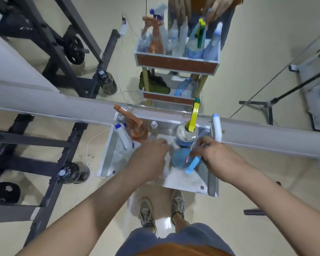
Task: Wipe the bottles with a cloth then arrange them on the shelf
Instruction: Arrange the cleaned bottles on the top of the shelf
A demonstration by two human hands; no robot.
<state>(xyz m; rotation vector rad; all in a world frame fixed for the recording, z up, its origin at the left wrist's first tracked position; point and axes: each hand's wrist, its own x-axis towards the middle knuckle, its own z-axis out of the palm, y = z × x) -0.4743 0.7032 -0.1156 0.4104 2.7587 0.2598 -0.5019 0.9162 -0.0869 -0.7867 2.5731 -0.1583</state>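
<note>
Pale floor and a wall mirror [257,52] frame the shelf [107,154], whose top tray sits just below the camera. Both forearms reach forward and down over the tray, wrists bent. The left hand [150,159] hangs knuckles-up with its fingers curled; blur hides whether it holds anything. The right hand [216,156] curls its fingertips around the neck of the blue spray bottle [179,159], which stands upright in the tray's near right part, seen almost end-on. Its light-blue trigger head points back toward the person. Just behind it stands a clear bottle with a yellow trigger [187,135], also upright. An orange spray bottle [137,130] stands at the far left.
</note>
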